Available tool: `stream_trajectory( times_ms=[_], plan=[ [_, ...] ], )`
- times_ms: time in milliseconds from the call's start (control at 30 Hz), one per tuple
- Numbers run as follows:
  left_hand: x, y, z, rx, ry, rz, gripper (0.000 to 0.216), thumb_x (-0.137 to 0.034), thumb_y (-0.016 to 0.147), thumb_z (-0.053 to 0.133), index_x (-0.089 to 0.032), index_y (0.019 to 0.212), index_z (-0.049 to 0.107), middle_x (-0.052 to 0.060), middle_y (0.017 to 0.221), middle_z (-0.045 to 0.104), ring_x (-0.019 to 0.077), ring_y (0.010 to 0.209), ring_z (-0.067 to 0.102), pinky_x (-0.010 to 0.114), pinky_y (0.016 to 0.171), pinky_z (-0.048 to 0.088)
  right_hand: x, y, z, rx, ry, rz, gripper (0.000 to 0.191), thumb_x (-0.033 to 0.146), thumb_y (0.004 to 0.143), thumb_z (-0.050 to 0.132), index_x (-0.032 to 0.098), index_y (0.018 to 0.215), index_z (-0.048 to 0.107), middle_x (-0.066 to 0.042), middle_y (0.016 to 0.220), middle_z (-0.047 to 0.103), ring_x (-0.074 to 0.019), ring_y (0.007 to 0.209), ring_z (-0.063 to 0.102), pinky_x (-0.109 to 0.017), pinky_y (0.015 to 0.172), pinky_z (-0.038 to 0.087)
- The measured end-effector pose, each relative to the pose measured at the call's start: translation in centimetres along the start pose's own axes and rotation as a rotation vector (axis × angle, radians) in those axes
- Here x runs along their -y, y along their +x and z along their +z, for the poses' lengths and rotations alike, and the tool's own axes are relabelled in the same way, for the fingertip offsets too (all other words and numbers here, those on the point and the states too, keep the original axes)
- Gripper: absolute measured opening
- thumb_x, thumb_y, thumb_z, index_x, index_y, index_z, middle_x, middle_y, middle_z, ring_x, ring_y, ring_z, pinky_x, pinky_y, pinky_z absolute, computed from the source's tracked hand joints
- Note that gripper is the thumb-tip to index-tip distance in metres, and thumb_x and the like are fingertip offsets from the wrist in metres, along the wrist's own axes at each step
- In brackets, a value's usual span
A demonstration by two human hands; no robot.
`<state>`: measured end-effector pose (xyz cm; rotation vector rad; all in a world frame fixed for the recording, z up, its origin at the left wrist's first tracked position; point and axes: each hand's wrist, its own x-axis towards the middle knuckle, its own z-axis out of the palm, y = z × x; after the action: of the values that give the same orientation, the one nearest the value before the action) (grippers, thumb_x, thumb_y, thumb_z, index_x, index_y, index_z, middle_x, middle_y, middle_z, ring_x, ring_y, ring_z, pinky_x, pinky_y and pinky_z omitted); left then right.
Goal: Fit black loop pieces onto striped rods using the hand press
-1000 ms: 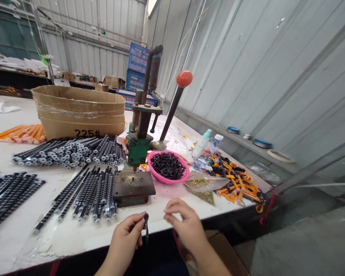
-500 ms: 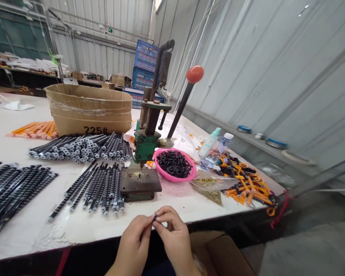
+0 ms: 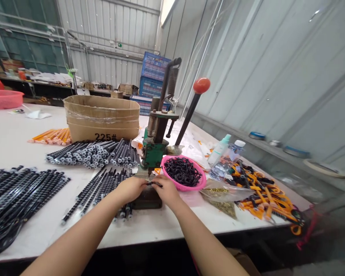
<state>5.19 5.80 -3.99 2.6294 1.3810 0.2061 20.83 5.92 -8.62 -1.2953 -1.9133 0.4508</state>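
The left hand (image 3: pixel 129 189) and right hand (image 3: pixel 166 189) were both closed, fingers pinching a small black piece (image 3: pixel 153 184) between them. The piece sat directly above the steel base plate (image 3: pixel 148 200) of a green hand press (image 3: pixel 153 153); its exact shape was hidden by the fingers. The press carried a lever with a red knob (image 3: pixel 201 85). Black spiral rods (image 3: pixel 94 195) with grey ends lay in rows on the white tabletop (image 3: pixel 23 142) to the left and behind the press. To the right stood a pink basket (image 3: pixel 195 184) of black clips (image 3: pixel 182 171), a clear bag of brass-coloured parts (image 3: pixel 221 195), and a heap of orange-and-black pieces (image 3: pixel 266 199). Farther back stood a cardboard box wall marked "225#" (image 3: pixel 102 119) and stacked blue plastic crates (image 3: pixel 155 73), before a corrugated metal wall (image 3: pixel 261 76).
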Motion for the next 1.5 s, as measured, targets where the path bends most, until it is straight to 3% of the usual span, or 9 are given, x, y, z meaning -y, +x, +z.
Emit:
stream_trajectory(
  times_ms=[233, 733, 867, 967, 1033, 1100, 1200, 1367, 1500],
  plan=[
    [2.2, 1.6, 1.0, -0.030, 0.076, -0.007, 0.028, -0.026, 0.078, 0.033, -0.028, 0.093, 0.057, 0.002, 0.088, 0.064, 0.0191, 0.078, 0.058, 0.026, 0.063, 0.042, -1.4, 2.1, 1.8, 0.001, -0.102, -0.060, 0.012, 0.013, 0.066, 0.052, 0.017, 0.073, 0.061, -0.006, 0.082, 0.059, -0.0173, 0.083, 0.052, -0.032, 0.078, 0.041],
    [1.9, 0.7, 1.8, -0.060, 0.297, 0.067, 0.034, -0.015, 0.074, 0.035, -0.023, 0.105, 0.048, 0.006, 0.079, 0.060, 0.0212, 0.066, 0.058, 0.029, 0.053, 0.042, -0.3, 0.3, -0.2, 0.016, -0.284, -0.333, 0.022, 0.009, 0.068, 0.047, 0.018, 0.079, 0.063, -0.008, 0.088, 0.058, -0.0197, 0.085, 0.051, -0.036, 0.077, 0.042],
    [1.6, 0.5, 1.8, -0.042, 0.361, 0.088, 0.037, -0.013, 0.072, 0.037, -0.022, 0.107, 0.046, 0.007, 0.078, 0.059, 0.0208, 0.061, 0.058, 0.030, 0.051, 0.042, 4.3, 1.8, -5.5, -0.433, -0.176, -0.448, 0.025, 0.013, 0.067, 0.050, 0.020, 0.090, 0.058, -0.006, 0.091, 0.057, -0.0165, 0.089, 0.050, -0.035, 0.081, 0.039],
    [1.5, 0.6, 1.6, -0.022, 0.395, 0.099, 0.037, -0.012, 0.073, 0.037, -0.021, 0.108, 0.045, 0.008, 0.079, 0.059, 0.0204, 0.063, 0.058, 0.029, 0.052, 0.041, 8.8, 6.9, -12.5, -0.788, 0.180, -0.257, 0.057, 0.027, 0.068, 0.047, 0.006, 0.119, 0.031, -0.015, 0.120, 0.037, -0.0159, 0.105, 0.042, -0.026, 0.079, 0.037],
    [1.5, 0.7, 1.4, -0.011, 0.411, 0.106, 0.037, -0.012, 0.073, 0.036, -0.021, 0.108, 0.045, 0.009, 0.080, 0.059, 0.0208, 0.064, 0.058, 0.029, 0.052, 0.041, 10.9, 10.2, -17.3, -0.542, 0.414, -0.118, 0.058, 0.031, 0.074, 0.014, -0.003, 0.121, 0.015, -0.018, 0.122, 0.031, -0.0130, 0.099, 0.046, -0.021, 0.068, 0.036],
    [1.4, 0.7, 1.3, -0.005, 0.418, 0.112, 0.037, -0.012, 0.073, 0.036, -0.020, 0.108, 0.046, 0.010, 0.079, 0.059, 0.0211, 0.063, 0.058, 0.030, 0.052, 0.041, 12.3, 11.4, -21.0, -0.279, 0.488, -0.087, 0.065, 0.029, 0.068, -0.008, -0.003, 0.112, 0.028, -0.011, 0.108, 0.047, -0.0064, 0.086, 0.052, -0.023, 0.060, 0.036],
    [1.5, 0.8, 1.3, -0.009, 0.410, 0.123, 0.036, -0.012, 0.073, 0.037, -0.021, 0.107, 0.047, 0.010, 0.078, 0.059, 0.0212, 0.061, 0.058, 0.030, 0.051, 0.040, 13.8, 8.1, -23.0, -0.016, 0.309, -0.158, 0.062, 0.036, 0.070, -0.001, 0.003, 0.074, 0.052, 0.007, 0.057, 0.060, 0.0016, 0.052, 0.054, -0.021, 0.052, 0.035],
    [2.1, 0.9, 1.5, -0.022, 0.369, 0.161, 0.037, -0.012, 0.073, 0.036, -0.022, 0.107, 0.047, 0.008, 0.077, 0.059, 0.0207, 0.065, 0.057, 0.029, 0.053, 0.041, 13.3, -1.9, -17.0, 0.746, -0.352, -0.501, 0.011, 0.025, 0.065, 0.052, 0.022, 0.064, 0.062, 0.003, 0.052, 0.061, -0.0045, 0.054, 0.054, -0.018, 0.051, 0.039],
    [2.3, 1.0, 1.5, -0.021, 0.352, 0.174, 0.037, -0.012, 0.073, 0.036, -0.021, 0.108, 0.046, 0.008, 0.078, 0.059, 0.0205, 0.066, 0.057, 0.029, 0.055, 0.041, 9.3, -5.2, -9.8, 0.807, -0.591, -0.769, 0.014, 0.014, 0.059, 0.049, 0.023, 0.051, 0.057, -0.001, 0.044, 0.056, -0.0109, 0.045, 0.046, -0.028, 0.051, 0.033]
  ],
)
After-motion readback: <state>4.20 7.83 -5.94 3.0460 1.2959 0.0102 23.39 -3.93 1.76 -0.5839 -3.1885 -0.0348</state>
